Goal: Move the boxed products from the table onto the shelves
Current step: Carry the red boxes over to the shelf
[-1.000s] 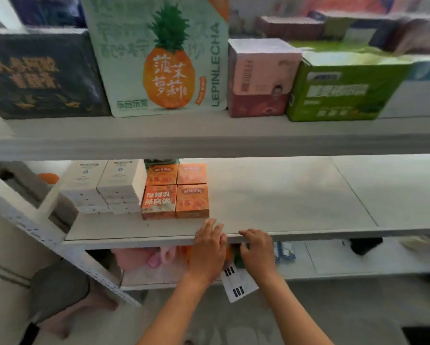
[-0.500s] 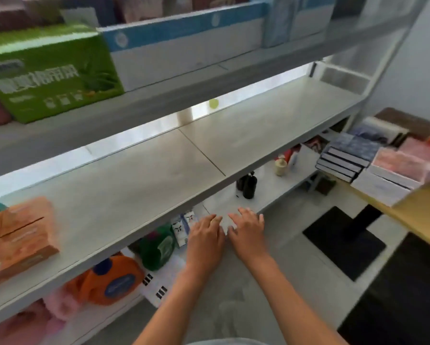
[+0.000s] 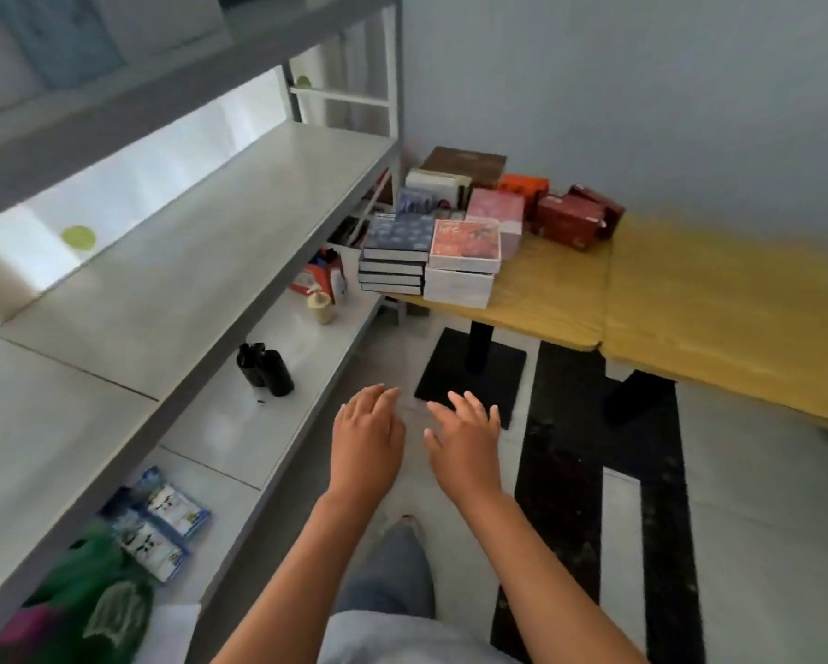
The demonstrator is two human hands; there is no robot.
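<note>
Several boxed products are piled at the left end of the yellow table (image 3: 718,299): a stack of dark blue boxes (image 3: 395,254), a red-topped white box (image 3: 465,249) on another white box, a pink box (image 3: 496,210), red-brown boxes (image 3: 567,220) and a brown box (image 3: 465,162) at the back. The grey shelf board (image 3: 187,246) runs along the left. My left hand (image 3: 366,436) and my right hand (image 3: 467,438) hover side by side over the floor, fingers straight, holding nothing, well short of the table.
On the lower shelf stand two black bottles (image 3: 266,369), a beige pump bottle (image 3: 320,306), blue packets (image 3: 163,519) and a green bag (image 3: 96,601). The table's black pedestal base (image 3: 469,371) stands on the floor ahead of my hands. My leg shows below.
The view has swung right from the stocked shelf to the table. Both hands left the shelf edge and now hang over the floor, still empty.
</note>
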